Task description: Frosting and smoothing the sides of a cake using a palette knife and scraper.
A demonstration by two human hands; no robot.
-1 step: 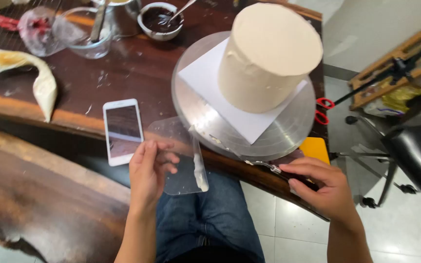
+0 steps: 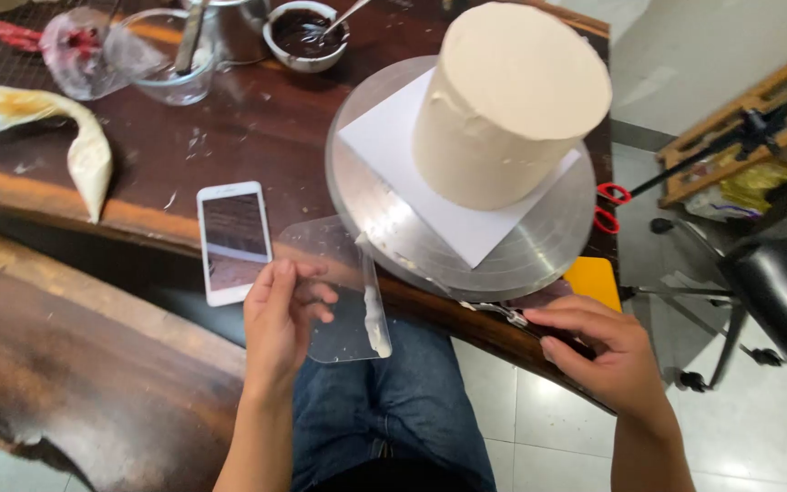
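Left hand (image 2: 280, 314) unmoved, gripping clear plastic scraper (image 2: 343, 292), right hand (image 2: 598, 351) still pinching metal tool (image 2: 494, 312) at turntable's (image 2: 539, 251) five o'clock edge

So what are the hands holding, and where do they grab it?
The left hand holds a clear plastic scraper by its left edge. The right hand rests at the table edge on something too hidden to identify.

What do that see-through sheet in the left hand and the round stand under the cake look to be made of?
The clear flat scraper in the left hand looks like thin glossy plastic: jeans and table edge show through it, with cream smeared along one edge. The round silver turntable looks like brushed metal, probably aluminium or steel: dull grey sheen with fine circular marks. The tall cream-coloured cake appears coated in smooth matte frosting.
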